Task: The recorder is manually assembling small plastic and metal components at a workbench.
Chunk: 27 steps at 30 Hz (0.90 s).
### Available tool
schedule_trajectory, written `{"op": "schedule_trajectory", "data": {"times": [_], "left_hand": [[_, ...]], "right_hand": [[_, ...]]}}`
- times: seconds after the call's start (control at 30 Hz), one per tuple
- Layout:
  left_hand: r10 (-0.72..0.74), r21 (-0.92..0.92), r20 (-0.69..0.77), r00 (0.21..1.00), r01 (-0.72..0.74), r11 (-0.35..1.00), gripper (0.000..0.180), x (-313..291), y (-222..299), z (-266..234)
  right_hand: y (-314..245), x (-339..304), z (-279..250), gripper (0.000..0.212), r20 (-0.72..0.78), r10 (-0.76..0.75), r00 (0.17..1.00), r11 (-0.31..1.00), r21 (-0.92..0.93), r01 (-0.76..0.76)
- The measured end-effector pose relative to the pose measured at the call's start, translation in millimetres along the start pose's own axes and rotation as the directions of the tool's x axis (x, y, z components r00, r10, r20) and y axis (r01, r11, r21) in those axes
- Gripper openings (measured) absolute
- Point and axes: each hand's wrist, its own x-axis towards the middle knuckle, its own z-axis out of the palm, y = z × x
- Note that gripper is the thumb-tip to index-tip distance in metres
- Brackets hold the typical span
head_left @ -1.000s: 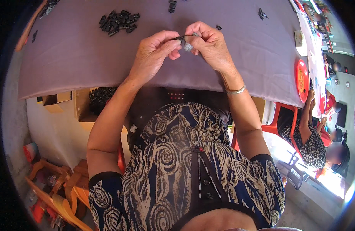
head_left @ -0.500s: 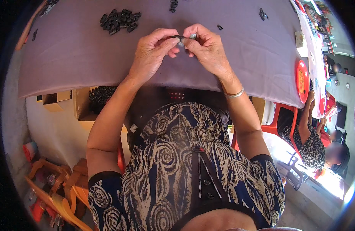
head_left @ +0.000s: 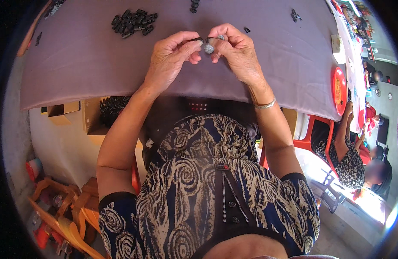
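Fingers of the left hand (head_left: 171,58) pinched on the left end of a small dark part (head_left: 198,39); fingers of the right hand (head_left: 235,49) closed on a small grey metal piece (head_left: 209,48) at its other end, so both items sit between the two sets of fingertips, raised just above the surface (head_left: 78,64). Handling, by estimate: light, rigid, small enough to slip, so best gripped at the ends with thumb and forefinger (exact shape too small to tell). Beyond the left fingers, up and to the left: a heap of black parts (head_left: 133,22) on the grey cloth. Beyond the right fingers: scattered black pieces (head_left: 295,16), well apart.
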Motion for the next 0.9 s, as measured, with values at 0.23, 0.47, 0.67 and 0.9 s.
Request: {"op": "schedule_trajectory", "data": {"times": [0.23,0.47,0.67,0.9], "left_hand": [[-0.006,-0.011,0.033,0.999,0.006,1.000,0.022,-0.6,-1.4,-0.5],[0.012,-0.029,0.074,0.997,-0.010,1.000,0.021,0.1,-3.0,-1.2],[0.024,0.040,0.067,0.997,-0.027,0.999,0.020,-0.4,-3.1,-0.3],[0.038,0.046,0.067,0.997,-0.041,0.998,0.019,-2.5,-4.9,3.9]], "right_hand": [[0.5,-0.2,1.5,0.007,-0.005,-0.019,1.000,0.995,-0.101,0.019],[0.8,-0.7,2.3,0.008,-0.013,-0.033,0.999,0.990,-0.135,0.031],[1.7,0.0,2.5,0.008,-0.011,-0.057,0.998,0.985,-0.166,0.054],[-3.2,0.1,-2.6,0.006,0.034,0.043,0.999,0.997,-0.072,-0.040]]}}
